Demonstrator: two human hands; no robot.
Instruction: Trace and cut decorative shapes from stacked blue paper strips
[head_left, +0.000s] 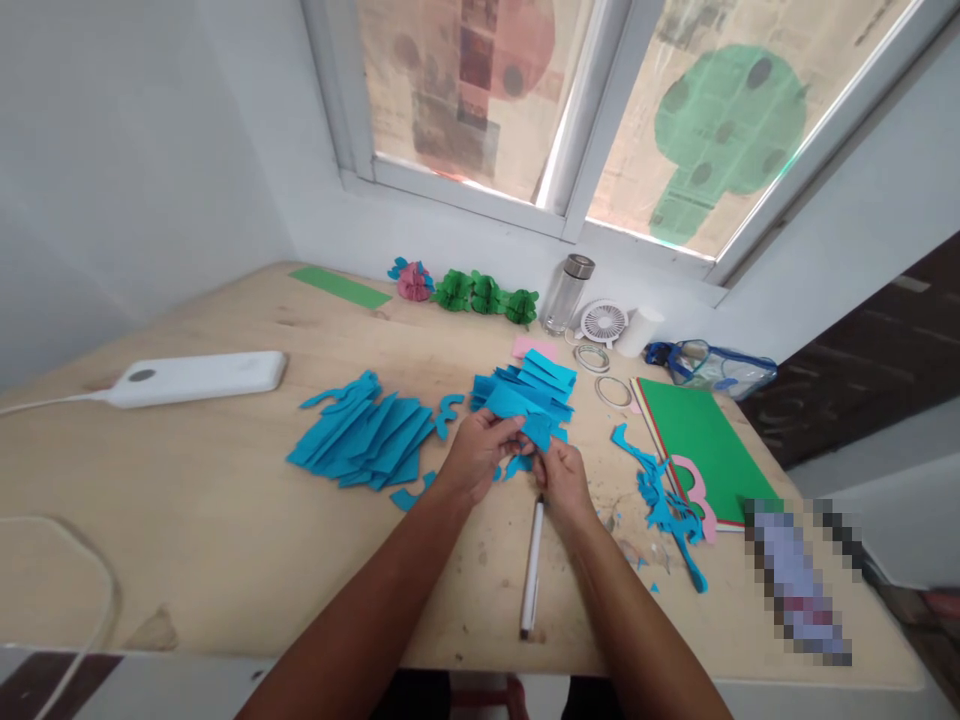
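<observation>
My left hand point(480, 450) pinches the left side of a piece of blue paper point(517, 402). On the other side, my right hand point(561, 478) grips its lower right edge. Behind this piece lies a pile of folded blue paper point(551, 372). To the left is a second stack of folded blue paper point(367, 435), with curved blue scraps point(448, 414) between it and my left hand. A white pen point(532, 570) rests on the table just below my hands. Tangled blue paper offcuts point(660, 495) lie to the right.
Green paper sheets point(709, 440) sit at the right with pink cutouts point(694, 490). Along the wall stand green paper flowers point(484, 292), a glass bottle point(567, 295), a small fan point(604, 321) and tape rolls point(613, 391). A white power strip point(202, 378) is at left.
</observation>
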